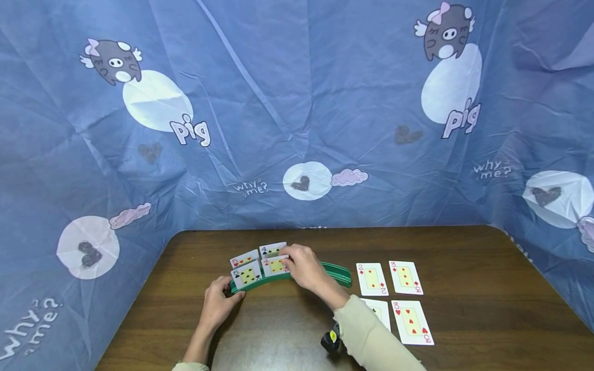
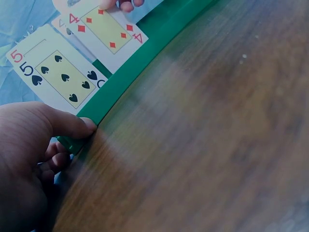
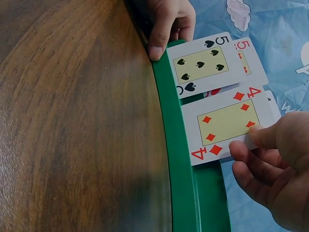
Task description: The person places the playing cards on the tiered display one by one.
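Observation:
A curved green card holder (image 1: pixel 341 276) stands on the table with playing cards upright in its slots. My left hand (image 1: pixel 219 301) grips its left end, thumb on the front edge in the left wrist view. My right hand (image 1: pixel 303 265) pinches the four of diamonds (image 3: pixel 227 126) between thumb and fingers; the card's lower edge sits at the holder's front slot. Left of it stands the five of spades (image 1: pixel 247 275). In the row behind are a red five (image 1: pixel 241 258) and a black four (image 1: pixel 273 249), both partly covered by the front cards.
Right of the holder, the two of diamonds (image 1: pixel 372 279), three of diamonds (image 1: pixel 406 277) and three of hearts (image 1: pixel 412 323) lie face up on the wooden table (image 1: pixel 482 288). My right sleeve (image 1: pixel 371 330) partly hides another card (image 1: pixel 381 312). Blue printed cloth (image 1: pixel 260 103) hangs behind.

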A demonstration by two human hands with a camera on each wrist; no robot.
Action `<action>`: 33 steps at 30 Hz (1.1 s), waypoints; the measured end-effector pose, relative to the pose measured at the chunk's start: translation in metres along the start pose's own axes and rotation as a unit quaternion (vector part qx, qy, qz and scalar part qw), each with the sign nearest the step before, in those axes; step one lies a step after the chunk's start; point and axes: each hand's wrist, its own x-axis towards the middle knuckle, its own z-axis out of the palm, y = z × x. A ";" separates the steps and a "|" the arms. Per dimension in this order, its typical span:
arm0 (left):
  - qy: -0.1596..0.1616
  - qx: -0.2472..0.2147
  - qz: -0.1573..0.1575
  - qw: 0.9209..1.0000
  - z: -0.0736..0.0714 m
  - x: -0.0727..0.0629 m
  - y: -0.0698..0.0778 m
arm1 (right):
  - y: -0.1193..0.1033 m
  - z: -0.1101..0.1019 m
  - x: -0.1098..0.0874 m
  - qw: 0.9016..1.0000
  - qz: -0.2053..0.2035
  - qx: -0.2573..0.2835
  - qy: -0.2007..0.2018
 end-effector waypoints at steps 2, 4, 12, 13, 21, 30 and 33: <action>0.001 0.000 0.000 1.000 0.000 0.000 0.000 | 0.000 0.001 0.000 1.000 -0.001 0.000 -0.004; 0.001 -0.002 0.002 1.000 0.000 0.000 -0.001 | 0.000 0.002 -0.001 1.000 -0.001 0.000 -0.008; 0.006 0.000 0.010 1.000 0.001 -0.001 -0.001 | 0.001 0.003 -0.001 1.000 0.009 -0.014 -0.013; 0.007 0.000 0.010 1.000 0.001 -0.001 -0.001 | 0.000 0.003 -0.001 1.000 0.008 -0.017 -0.009; 0.020 0.001 0.028 0.999 0.001 -0.001 -0.002 | -0.004 -0.006 -0.002 0.999 -0.006 -0.025 0.024; 0.014 0.003 0.020 1.000 0.002 0.000 -0.002 | -0.006 -0.022 -0.007 0.999 0.002 0.006 0.034; 0.011 0.004 0.017 1.000 0.001 0.000 -0.002 | -0.008 -0.027 -0.008 0.999 0.004 0.012 0.042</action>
